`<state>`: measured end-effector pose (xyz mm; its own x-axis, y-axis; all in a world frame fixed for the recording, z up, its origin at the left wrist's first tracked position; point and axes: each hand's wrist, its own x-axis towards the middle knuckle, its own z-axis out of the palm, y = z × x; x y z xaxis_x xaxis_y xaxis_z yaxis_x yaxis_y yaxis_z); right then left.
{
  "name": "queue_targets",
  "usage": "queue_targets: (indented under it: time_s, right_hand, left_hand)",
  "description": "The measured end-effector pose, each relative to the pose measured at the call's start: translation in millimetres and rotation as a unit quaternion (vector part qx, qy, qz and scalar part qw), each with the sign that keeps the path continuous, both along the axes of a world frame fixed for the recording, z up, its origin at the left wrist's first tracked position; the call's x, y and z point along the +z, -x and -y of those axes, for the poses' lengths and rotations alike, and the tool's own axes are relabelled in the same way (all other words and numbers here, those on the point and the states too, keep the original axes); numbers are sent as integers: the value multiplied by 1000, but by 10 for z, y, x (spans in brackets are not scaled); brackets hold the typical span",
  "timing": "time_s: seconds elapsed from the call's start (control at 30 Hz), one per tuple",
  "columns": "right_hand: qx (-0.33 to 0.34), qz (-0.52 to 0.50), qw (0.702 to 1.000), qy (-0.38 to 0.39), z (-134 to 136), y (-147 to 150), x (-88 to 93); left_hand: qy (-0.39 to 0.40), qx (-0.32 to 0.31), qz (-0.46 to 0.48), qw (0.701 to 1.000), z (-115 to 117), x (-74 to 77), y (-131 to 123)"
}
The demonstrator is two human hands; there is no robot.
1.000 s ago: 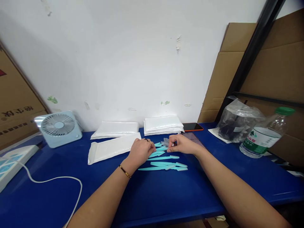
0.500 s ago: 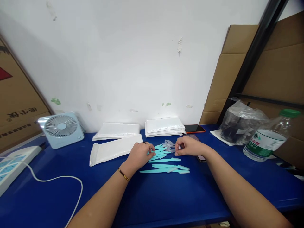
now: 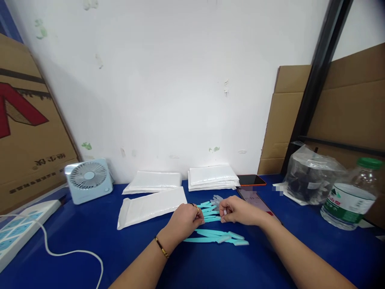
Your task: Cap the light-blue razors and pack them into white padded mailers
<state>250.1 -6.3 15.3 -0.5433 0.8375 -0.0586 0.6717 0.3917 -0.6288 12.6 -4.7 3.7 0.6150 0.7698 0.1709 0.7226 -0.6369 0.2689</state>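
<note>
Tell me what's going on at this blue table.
A person works with both bare hands among slim turquoise plastic sticks scattered on the blue table. The left hand rests curled on the sticks; the fingers of the right hand pinch a small pale piece just above them. Flat white padded envelopes lie behind, a dark smartphone beside the right wrist.

Blue worktop point(image 3: 210, 269): teal and grey plastic strips point(image 3: 216, 237) scattered mid-surface, one loose white envelope point(image 3: 152, 207) to their left, two envelope stacks point(image 3: 213, 177) by the wall. Left end: fan point(image 3: 88, 180), power strip point(image 3: 18, 230). Right end: phones point(image 3: 251, 180), plastic bag point(image 3: 313, 178), water bottle point(image 3: 350, 200).
</note>
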Motion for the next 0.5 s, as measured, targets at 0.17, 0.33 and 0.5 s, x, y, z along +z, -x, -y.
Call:
queue_targets:
  time_s: [0.17,0.33,0.5]
  right_hand:
    - [-60,-26,998,-11,-148,-97,-100]
    - [-92,-13,995,-34,-196,-171,-91]
    - [18,62,997,47,-25,-235,66]
  left_hand:
    - [-31,64,-6,997,-116,47,125]
    - [-5,56,13,998,-133,61,117]
    - [25,45,52,997,-31,77,77]
